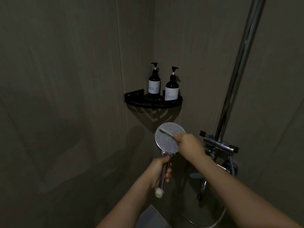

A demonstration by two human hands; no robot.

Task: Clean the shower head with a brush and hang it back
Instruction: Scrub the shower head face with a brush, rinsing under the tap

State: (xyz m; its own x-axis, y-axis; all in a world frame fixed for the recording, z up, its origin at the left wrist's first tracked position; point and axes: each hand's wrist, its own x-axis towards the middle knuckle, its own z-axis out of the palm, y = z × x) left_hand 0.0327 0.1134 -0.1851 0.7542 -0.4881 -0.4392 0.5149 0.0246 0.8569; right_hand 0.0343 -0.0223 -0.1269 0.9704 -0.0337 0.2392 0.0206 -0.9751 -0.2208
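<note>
The shower head (167, 140) is held face-up below the corner shelf (153, 102) by its chrome handle, round which the left hand (158, 171) fingers (168, 174) are curled, while the brush (166, 132), pinched in the right hand (189, 143), is laid across its upper face.

Two bare forearms reach into view from the bottom edge, with no sleeve showing on either. The left hand (158, 171) and the right hand (189, 143) wear no gloves, rings, watch or bracelet.
</note>
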